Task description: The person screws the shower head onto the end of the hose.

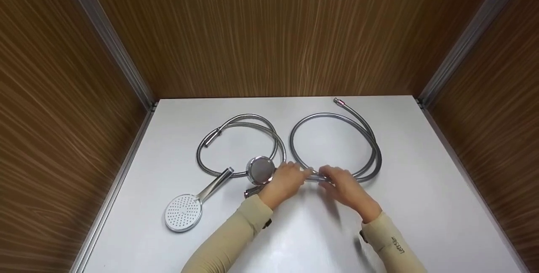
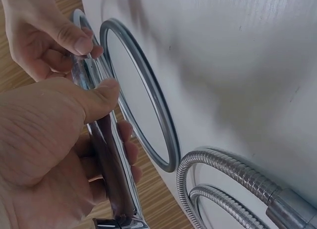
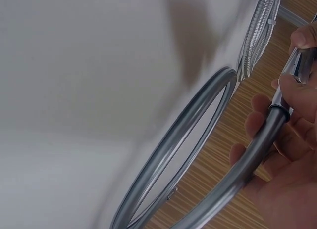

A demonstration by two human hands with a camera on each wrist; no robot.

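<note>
My left hand (image 1: 286, 180) grips the chrome handle (image 2: 115, 174) of a round shower head (image 1: 261, 170), its thumb along the top and fingers underneath. The head's grey face is turned up in the head view. Close against the handle's end, my right hand (image 1: 343, 185) pinches the metal fitting (image 3: 282, 98) of a smooth grey shower hose (image 3: 247, 162) between thumb and fingers. Handle and fitting are in line, with the joint partly covered by fingertips. From there the hose runs into a loose coil on the white table, its other end fitting (image 1: 339, 102) lying at the back.
A second, ribbed metal hose (image 1: 248, 116) lies coiled at the left, one of its ends (image 1: 252, 191) beside my left wrist. In front of it lies another shower head (image 1: 183, 212), its white nozzle face up. Wood-grain panels (image 1: 269, 33) enclose the white table (image 1: 126, 231).
</note>
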